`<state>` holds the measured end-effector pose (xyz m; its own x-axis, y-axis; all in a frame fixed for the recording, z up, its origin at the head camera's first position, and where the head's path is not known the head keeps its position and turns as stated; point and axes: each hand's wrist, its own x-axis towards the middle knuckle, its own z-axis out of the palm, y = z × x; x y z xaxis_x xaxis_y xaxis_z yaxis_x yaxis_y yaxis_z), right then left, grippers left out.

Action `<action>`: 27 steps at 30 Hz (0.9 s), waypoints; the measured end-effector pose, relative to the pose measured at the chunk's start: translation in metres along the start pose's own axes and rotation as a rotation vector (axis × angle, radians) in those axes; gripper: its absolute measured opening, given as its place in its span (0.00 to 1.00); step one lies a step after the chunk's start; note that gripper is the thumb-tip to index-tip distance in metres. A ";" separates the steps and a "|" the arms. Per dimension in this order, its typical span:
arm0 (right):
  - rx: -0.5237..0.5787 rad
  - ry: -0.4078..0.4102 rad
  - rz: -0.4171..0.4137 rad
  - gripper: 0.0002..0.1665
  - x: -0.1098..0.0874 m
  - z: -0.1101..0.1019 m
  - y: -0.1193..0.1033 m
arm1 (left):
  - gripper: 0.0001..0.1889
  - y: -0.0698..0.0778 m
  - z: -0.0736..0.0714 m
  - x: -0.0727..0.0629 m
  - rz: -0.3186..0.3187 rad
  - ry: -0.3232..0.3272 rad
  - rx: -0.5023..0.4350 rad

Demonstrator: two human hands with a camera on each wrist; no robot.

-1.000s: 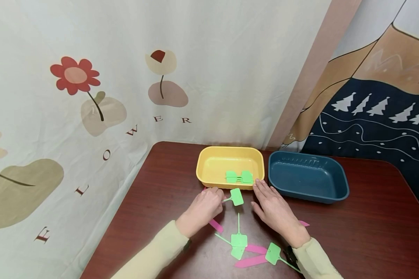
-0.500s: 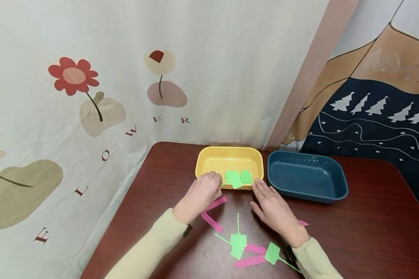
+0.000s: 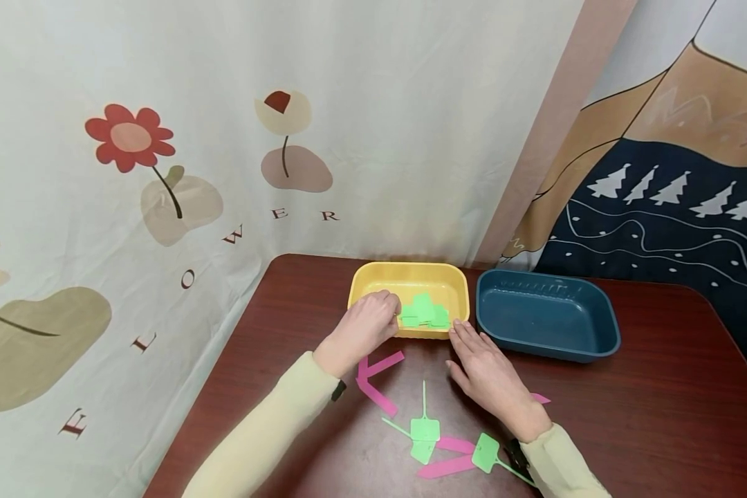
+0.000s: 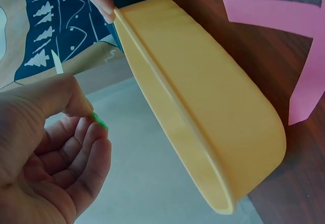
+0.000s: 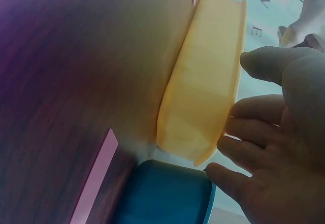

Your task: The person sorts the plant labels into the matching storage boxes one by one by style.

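Observation:
My left hand (image 3: 367, 321) is over the front left of the yellow bin (image 3: 423, 333), thumb and forefinger pinching a green plant label (image 3: 423, 303) by its stem. In the left wrist view only a small green bit of the stem (image 4: 100, 121) shows between the fingertips. The label's square head overlaps several other green labels (image 3: 438, 318) lying in the bin. With fingers straight, my right hand (image 3: 488, 373) rests at the bin's front right corner, fingertips on the rim, as the right wrist view also shows.
A dark blue bin (image 3: 548, 311) stands just right of the yellow one. Pink strips (image 3: 378, 398) lie on the table (image 3: 660, 387) in front of my left hand. Nearer, green labels (image 3: 425, 429) overlap more pink strips (image 3: 445, 467). Printed curtains (image 3: 411, 138) hang behind.
My left hand has carried the green label from the table up over the yellow bin's front rim, uncovering the pink strips beneath. My right hand has stayed at the corner.

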<state>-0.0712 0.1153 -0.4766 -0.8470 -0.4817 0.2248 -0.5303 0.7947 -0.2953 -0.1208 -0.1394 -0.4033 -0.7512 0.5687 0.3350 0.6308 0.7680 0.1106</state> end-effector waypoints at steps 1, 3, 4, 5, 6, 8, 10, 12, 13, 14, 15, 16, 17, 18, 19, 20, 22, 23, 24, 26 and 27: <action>0.002 0.000 0.001 0.39 0.000 0.000 0.000 | 0.06 -0.001 0.001 0.002 0.002 -0.007 -0.002; 0.005 -0.002 0.001 0.38 0.000 0.000 0.000 | 0.07 -0.002 0.002 0.006 0.012 -0.017 0.000; 0.005 -0.002 0.001 0.38 0.000 0.000 0.000 | 0.07 -0.003 0.003 0.009 0.019 -0.020 0.001; 0.006 -0.003 0.002 0.38 0.000 0.000 0.000 | 0.07 -0.004 0.004 0.011 0.026 -0.022 0.006; 0.007 -0.002 0.001 0.38 0.001 0.000 0.000 | 0.07 -0.005 0.005 0.013 0.034 -0.026 0.012; 0.008 -0.001 0.001 0.38 0.001 0.000 0.000 | 0.08 -0.007 0.007 0.016 0.047 -0.033 0.020; 0.008 0.000 0.001 0.38 0.001 0.000 0.000 | 0.08 -0.008 0.009 0.021 0.052 -0.045 0.028; 0.007 0.002 0.000 0.38 0.001 0.000 0.000 | 0.08 -0.010 0.011 0.025 0.050 -0.064 0.035; 0.007 0.004 0.000 0.38 0.001 0.000 0.000 | 0.09 -0.010 0.012 0.028 0.049 -0.074 0.036; 0.006 0.005 0.000 0.38 0.001 0.000 0.000 | 0.09 -0.010 0.013 0.030 0.043 -0.091 0.035; 0.006 0.006 0.000 0.38 0.001 0.000 0.000 | 0.10 -0.011 0.015 0.032 0.037 -0.111 0.033; 0.005 0.007 0.000 0.38 0.001 0.000 0.000 | 0.12 -0.012 0.016 0.035 0.033 -0.131 0.031; 0.005 0.007 -0.001 0.38 0.001 0.000 0.000 | 0.15 -0.012 0.017 0.037 0.027 -0.154 0.028; 0.005 0.007 0.000 0.38 0.001 0.000 -0.001 | 0.17 -0.013 0.017 0.039 0.021 -0.177 0.023; 0.006 0.006 -0.001 0.38 0.001 0.000 -0.001 | 0.19 -0.014 0.018 0.041 0.018 -0.195 0.021; 0.006 0.006 -0.001 0.38 0.001 0.000 -0.001 | 0.21 -0.014 0.019 0.043 0.013 -0.216 0.020; 0.006 0.005 -0.001 0.38 0.001 0.000 -0.001 | 0.23 -0.015 0.021 0.046 0.012 -0.239 0.020; 0.006 0.004 -0.001 0.38 0.001 0.000 -0.001 | 0.23 -0.016 0.022 0.048 0.010 -0.247 0.017; 0.005 0.005 -0.001 0.38 0.001 0.000 -0.001 | 0.24 -0.017 0.023 0.050 0.009 -0.254 0.015; 0.001 0.005 0.000 0.38 0.001 0.000 -0.001 | 0.24 -0.018 0.025 0.053 0.007 -0.269 0.006; 0.001 0.005 0.001 0.38 0.001 0.000 -0.001 | 0.24 -0.019 0.027 0.054 0.009 -0.275 0.001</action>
<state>-0.0712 0.1141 -0.4765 -0.8474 -0.4789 0.2291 -0.5294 0.7949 -0.2965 -0.1783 -0.1152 -0.4124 -0.7703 0.6339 0.0697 0.6375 0.7629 0.1073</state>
